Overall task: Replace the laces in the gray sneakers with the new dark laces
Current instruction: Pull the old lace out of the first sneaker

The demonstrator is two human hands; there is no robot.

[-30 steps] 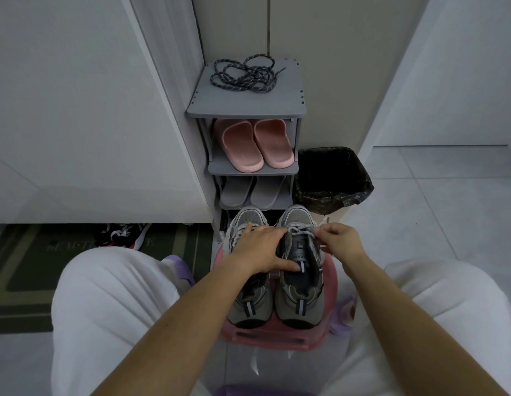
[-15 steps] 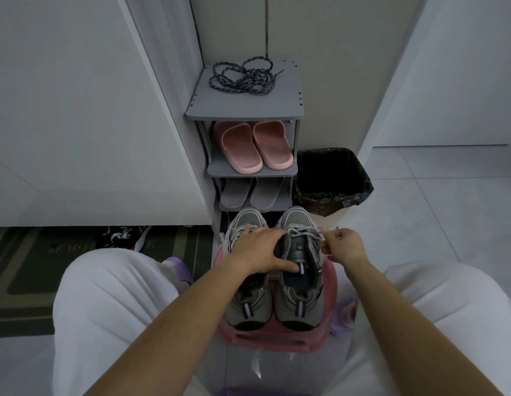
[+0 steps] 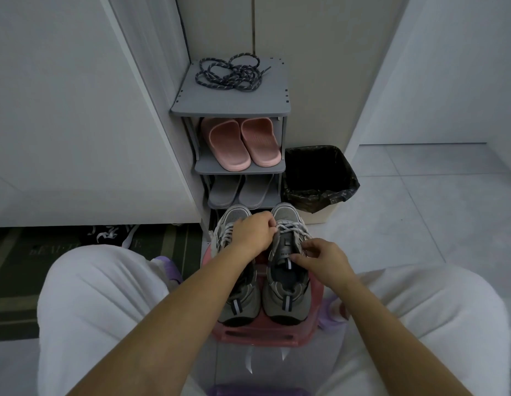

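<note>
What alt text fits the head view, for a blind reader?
The left hand and right hand pick at the light laces of one gray sneaker, standing beside its mate on a pink stool; dark laces lie atop the gray shoe rack ahead.

Your left hand (image 3: 253, 234) and forearm hide the middle of the left sneaker (image 3: 240, 307); the tongue label (image 3: 285, 252) on the right sneaker (image 3: 285, 304) is too small to read.

Head view, down onto sneakers (image 3: 285, 302)
</note>
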